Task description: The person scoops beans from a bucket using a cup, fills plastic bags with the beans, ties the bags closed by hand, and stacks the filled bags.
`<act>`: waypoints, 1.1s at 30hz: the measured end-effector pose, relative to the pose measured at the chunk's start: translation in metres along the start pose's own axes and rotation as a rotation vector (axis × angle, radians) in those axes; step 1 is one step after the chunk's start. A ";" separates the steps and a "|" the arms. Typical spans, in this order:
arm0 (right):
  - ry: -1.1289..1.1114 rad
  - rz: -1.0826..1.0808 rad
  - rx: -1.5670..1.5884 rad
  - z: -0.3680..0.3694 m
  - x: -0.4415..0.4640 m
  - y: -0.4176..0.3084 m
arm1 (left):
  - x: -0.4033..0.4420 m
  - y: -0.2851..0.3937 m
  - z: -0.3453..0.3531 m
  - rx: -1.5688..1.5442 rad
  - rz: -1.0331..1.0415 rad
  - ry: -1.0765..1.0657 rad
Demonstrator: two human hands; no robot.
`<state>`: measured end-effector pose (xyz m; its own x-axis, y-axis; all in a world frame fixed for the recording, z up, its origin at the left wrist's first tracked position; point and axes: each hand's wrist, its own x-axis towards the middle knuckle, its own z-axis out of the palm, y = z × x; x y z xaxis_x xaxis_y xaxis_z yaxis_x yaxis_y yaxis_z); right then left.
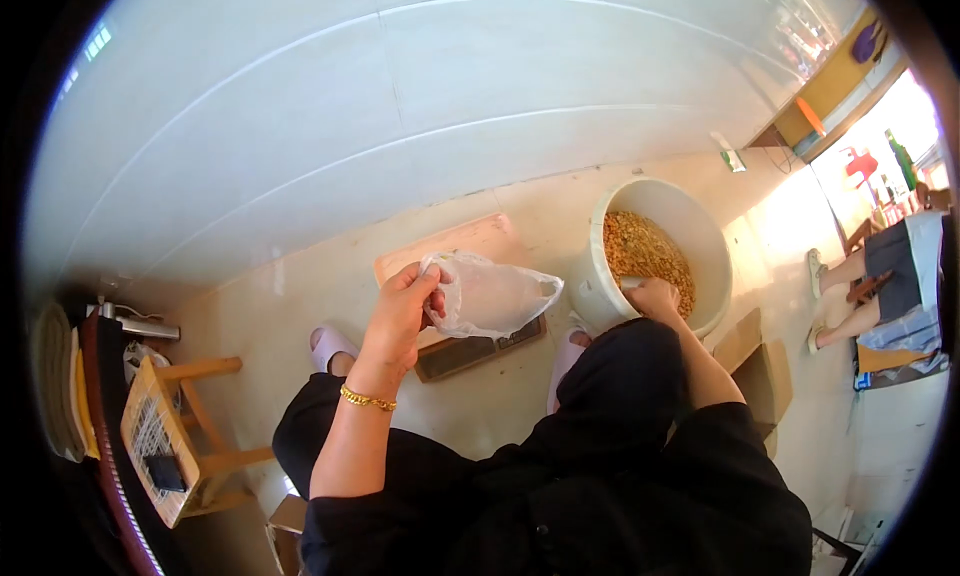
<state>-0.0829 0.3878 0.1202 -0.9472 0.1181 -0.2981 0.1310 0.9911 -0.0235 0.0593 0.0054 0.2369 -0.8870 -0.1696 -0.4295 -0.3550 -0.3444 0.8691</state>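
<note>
Fingers of my left hand [410, 306] pinch the edge of a thin translucent plastic bag [490, 296], which hangs over a pink tray [450, 238] and a dark flat device [480, 351] on the floor. To the right stands a large white bucket [708, 241] with a heap of small golden-brown pieces [645, 246] inside. My right hand [655, 298] reaches over the near rim into the bucket, its fingers closed around a pale scoop-like thing [628, 282] that is mostly hidden.
At the left are a wooden stool [150, 426] with a dark phone-like object [165, 473] and a stack of cushions [65, 386]. An open cardboard box [765, 376] stands right of the bucket. Another person [885, 276] sits at the far right. A pale wall [400, 76] runs behind.
</note>
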 end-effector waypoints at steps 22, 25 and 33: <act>0.092 0.437 1.481 0.028 0.028 0.052 | -0.006 -0.001 -0.002 -0.033 0.035 -0.004; 0.276 0.212 0.341 0.004 0.006 0.021 | -0.009 -0.001 -0.002 -0.014 0.034 0.000; 0.235 0.415 0.999 0.028 0.026 0.053 | -0.010 0.001 -0.002 0.000 0.032 0.002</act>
<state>-0.0920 0.4413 0.0847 -0.7931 0.5433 -0.2754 0.5283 0.3885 -0.7550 0.0691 0.0047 0.2414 -0.8975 -0.1823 -0.4015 -0.3262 -0.3383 0.8827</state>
